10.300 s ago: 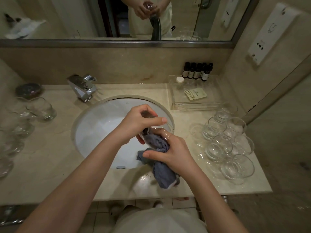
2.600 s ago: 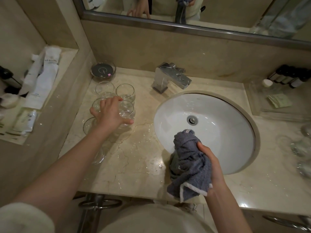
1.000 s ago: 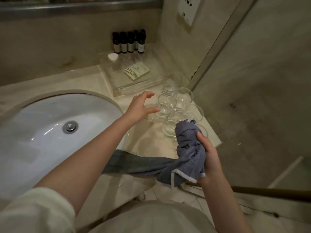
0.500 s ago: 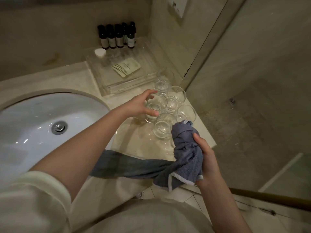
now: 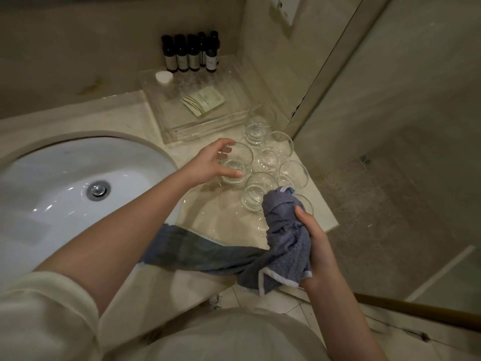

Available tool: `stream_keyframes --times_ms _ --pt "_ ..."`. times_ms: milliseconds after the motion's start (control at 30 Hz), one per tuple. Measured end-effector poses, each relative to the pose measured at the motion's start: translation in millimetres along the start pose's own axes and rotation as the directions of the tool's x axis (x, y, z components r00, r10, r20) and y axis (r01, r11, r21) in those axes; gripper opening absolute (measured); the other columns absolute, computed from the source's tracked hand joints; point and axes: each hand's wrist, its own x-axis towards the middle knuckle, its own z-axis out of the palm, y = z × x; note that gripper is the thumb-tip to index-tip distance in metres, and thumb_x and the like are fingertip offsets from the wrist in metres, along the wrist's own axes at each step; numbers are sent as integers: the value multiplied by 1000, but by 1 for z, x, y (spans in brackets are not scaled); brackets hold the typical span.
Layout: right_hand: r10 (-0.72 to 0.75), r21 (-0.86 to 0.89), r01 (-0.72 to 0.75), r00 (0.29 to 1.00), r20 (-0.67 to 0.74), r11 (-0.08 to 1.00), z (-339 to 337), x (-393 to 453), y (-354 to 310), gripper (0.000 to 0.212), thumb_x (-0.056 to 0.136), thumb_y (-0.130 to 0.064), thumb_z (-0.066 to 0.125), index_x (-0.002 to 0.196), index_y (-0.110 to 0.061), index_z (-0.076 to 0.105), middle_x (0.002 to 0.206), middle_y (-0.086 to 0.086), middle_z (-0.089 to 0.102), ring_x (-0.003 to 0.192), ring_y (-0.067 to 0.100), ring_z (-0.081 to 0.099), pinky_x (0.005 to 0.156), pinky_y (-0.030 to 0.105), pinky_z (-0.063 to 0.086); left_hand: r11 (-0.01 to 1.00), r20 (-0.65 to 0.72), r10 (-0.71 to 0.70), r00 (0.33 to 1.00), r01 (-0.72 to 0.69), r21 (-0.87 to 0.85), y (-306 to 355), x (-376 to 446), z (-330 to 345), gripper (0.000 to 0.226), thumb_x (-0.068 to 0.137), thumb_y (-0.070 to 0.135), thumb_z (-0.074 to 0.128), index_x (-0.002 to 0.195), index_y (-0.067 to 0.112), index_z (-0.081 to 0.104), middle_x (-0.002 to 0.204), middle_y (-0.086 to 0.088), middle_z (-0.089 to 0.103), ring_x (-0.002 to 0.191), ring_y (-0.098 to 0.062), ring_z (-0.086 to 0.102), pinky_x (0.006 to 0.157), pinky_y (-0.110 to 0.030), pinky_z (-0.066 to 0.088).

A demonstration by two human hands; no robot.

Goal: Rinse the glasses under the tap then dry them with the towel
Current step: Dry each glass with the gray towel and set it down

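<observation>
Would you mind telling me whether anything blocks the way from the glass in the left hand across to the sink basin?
Nothing visible does. The left hand grips the glass at the cluster's sink-side edge; only bare countertop separates it from the sink.

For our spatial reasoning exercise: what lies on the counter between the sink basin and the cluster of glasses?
In the head view, the left hand and forearm cross that stretch, gripping one glass; below them is bare counter.
</observation>
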Motion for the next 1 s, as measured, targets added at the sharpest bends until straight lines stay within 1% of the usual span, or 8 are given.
stream_keyframes --times_ms 100,200,367,500,633,800,900,1000 --pt "18 -13 -17 999 32 1000 9 1 7 32 74 -34 61 86 -7 73 72 11 66 59 21 64 56 27 55 994 -68 -49 996 42 -101 -8 -22 -12 77 71 14 84 138 18 45 133 -4 50 121 -19 52 97 -28 45" --pt "5 -43 -2 997 80 999 23 4 13 35 73 -34 62 91 -6 73 76 12 68 61 21 65 56 27 57 974 -140 -91 986 58 -219 -15 -50 -25 73 72 14 83 136 21 48 131 -5 52 117 -20 58 92 -25 48" --pt "-146 -56 161 968 204 985 55 8 28 85 53 -39 88 125 -5 58 91 10 67 72 21 66 63 30 56 917 -344 -153 926 3 -399 -11 -111 -47 71 52 38 91 116 30 62 115 -7 63 103 -17 64 80 -28 54" --pt "-370 -153 445 857 360 882 97 2 40 39 72 -18 74 108 -13 61 91 6 68 70 15 65 60 26 54 880 -474 -156 866 -96 -466 1 -167 -60 59 50 47 79 105 32 66 104 -6 68 98 -27 68 81 -34 57" --pt "-457 -269 667 698 551 695 137 -9 61 42 66 -38 71 104 -22 62 96 -6 70 90 13 65 77 26 52 856 -550 -167 818 -157 -493 19 -206 -73 58 50 50 75 104 30 68 100 -7 70 84 -23 70 77 -33 54" --pt "-484 -265 812 536 692 520 172 -29 89 29 79 -37 63 106 -27 63 97 -14 68 91 4 63 79 20 48 853 -660 -140 738 -249 -459 32 -237 -88 66 51 49 74 109 24 59 83 -3 74 73 -19 70 71 -29 57" --pt "-437 -310 843 502 746 439 187 -38 99 18 91 -31 54 107 -31 62 96 -20 68 90 -1 63 79 14 46 852 -703 -128 700 -286 -439 33 -252 -93 62 53 49 72 108 22 59 80 -3 74 70 -17 70 64 -23 55" --pt "-396 -404 855 512 763 326 197 -42 109 22 91 -48 48 112 -45 56 102 -26 67 97 -7 61 83 14 45 849 -722 -142 677 -293 -441 31 -264 -99 62 54 51 70 108 22 61 80 -3 74 68 -15 69 62 -22 53"
